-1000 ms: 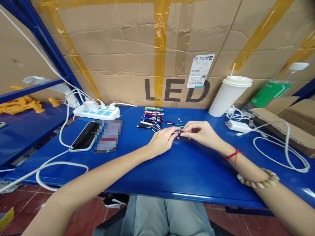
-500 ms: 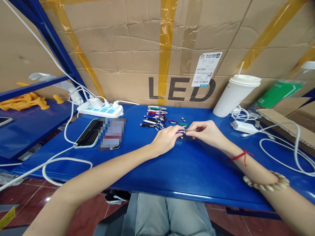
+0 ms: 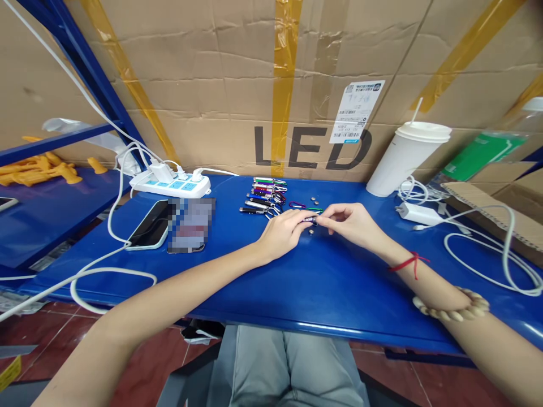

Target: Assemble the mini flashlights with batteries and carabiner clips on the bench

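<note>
My left hand [image 3: 282, 234] is closed around a small dark purple and silver keychain flashlight [image 3: 309, 220], held just above the blue table. At its right end, the thumb and fingertips of my right hand [image 3: 350, 225] are pinched together; whatever lies between them is too small to make out. Just below the flashlight lies a button cell [image 3: 311, 232], and two more button cells [image 3: 314, 199] rest beyond my fingers. A purple carabiner [image 3: 297, 205] and a green carabiner [image 3: 315, 210] lie close by. Several keychain flashlights [image 3: 265, 195] with carabiners are lined up behind my left hand.
Two phones [image 3: 150, 225] lie left, before a white power strip [image 3: 172, 185] with cables. On the right stand a white paper cup [image 3: 405, 161] with a straw and a green-labelled bottle [image 3: 483, 155], near a charger [image 3: 419, 214]. A large cardboard box [image 3: 220, 85] stands behind the table [image 3: 271, 294].
The view has shifted slightly, so things sit a little higher in the picture. Both hands stay together at the flashlight, with my right fingertips still at its end.
</note>
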A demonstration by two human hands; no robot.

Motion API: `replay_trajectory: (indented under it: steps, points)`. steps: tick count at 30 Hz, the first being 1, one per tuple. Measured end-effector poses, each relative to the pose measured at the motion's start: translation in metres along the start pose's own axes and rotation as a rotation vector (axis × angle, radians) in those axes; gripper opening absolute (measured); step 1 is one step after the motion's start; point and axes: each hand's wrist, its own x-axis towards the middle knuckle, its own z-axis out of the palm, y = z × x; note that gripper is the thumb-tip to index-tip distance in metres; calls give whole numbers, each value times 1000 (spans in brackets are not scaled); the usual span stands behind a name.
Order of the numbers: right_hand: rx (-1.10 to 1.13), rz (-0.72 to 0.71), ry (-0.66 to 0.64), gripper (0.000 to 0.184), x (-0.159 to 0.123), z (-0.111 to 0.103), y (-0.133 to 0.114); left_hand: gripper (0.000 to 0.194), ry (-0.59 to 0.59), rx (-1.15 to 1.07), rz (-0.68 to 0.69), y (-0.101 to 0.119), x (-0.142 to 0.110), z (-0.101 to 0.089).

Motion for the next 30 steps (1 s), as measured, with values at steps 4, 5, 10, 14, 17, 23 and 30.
replay_trajectory:
  steps: [4, 5, 10, 14, 17, 23, 30]
  points:
    - [-36, -166, 129, 34, -1, -1, 2, 23, 24, -28, -93, 1, 1, 1]
    - [-36, -215, 131, 32, -1, -2, 2, 24, 25, -35, -106, 1, 1, 1]
    - [-96, -319, 123, 28, -2, -4, 0, 25, 13, -75, -121, 1, 2, 1]
    - [-114, -337, 107, 26, -2, -5, 1, 25, -61, -115, -152, 3, 3, 0]
    - [-108, -375, 57, 22, -1, -7, 3, 26, -122, -136, -144, 3, 4, -2]
    - [-169, -418, 12, 25, -1, -11, 3, 23, -205, -161, -126, 3, 3, -4]
    - [-145, -465, -18, 24, -1, -10, 1, 9, -259, -154, -138, 6, 0, -8]
